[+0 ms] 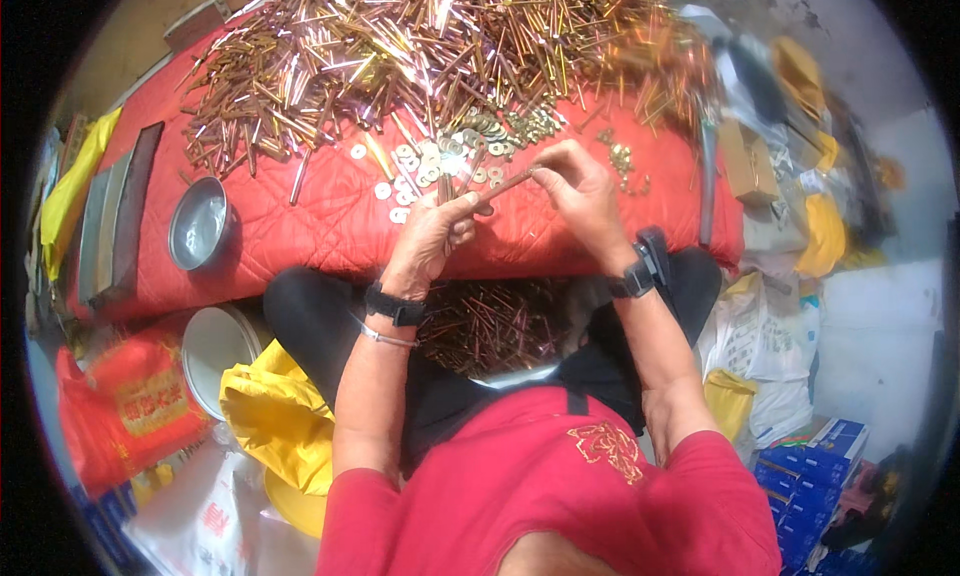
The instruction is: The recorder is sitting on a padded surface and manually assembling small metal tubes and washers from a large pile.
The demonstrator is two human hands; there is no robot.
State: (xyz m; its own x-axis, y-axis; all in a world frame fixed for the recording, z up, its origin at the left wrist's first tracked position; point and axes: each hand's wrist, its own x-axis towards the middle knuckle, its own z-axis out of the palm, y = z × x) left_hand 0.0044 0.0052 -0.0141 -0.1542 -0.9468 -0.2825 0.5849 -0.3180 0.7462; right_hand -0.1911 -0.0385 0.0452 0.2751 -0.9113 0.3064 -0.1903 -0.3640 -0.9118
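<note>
My left hand (pixel 435 234) is closed round a few copper-coloured metal rods; the ends of some (pixel 446 188) stick up past the fingers. One metal rod (pixel 512 187) slants from this hand up to my right hand (pixel 582 196). Thumb and fingers of my right hand pinch its far end; whether a small nut sits there is hidden. Just beyond my hands, round flat washers (pixel 430 164) lie scattered on a red quilted cover (pixel 340 238). Small brass-coloured nuts (pixel 620 158) lie past my right hand.
A big heap of metal rods (pixel 330 66) covers the far side. A metal bowl (pixel 200 226) stands at the left, near long flat bars (pixel 130 211). More rods (pixel 490 326) lie below the cover's front edge, between my legs. Bags and blue boxes (pixel 810 486) crowd both sides.
</note>
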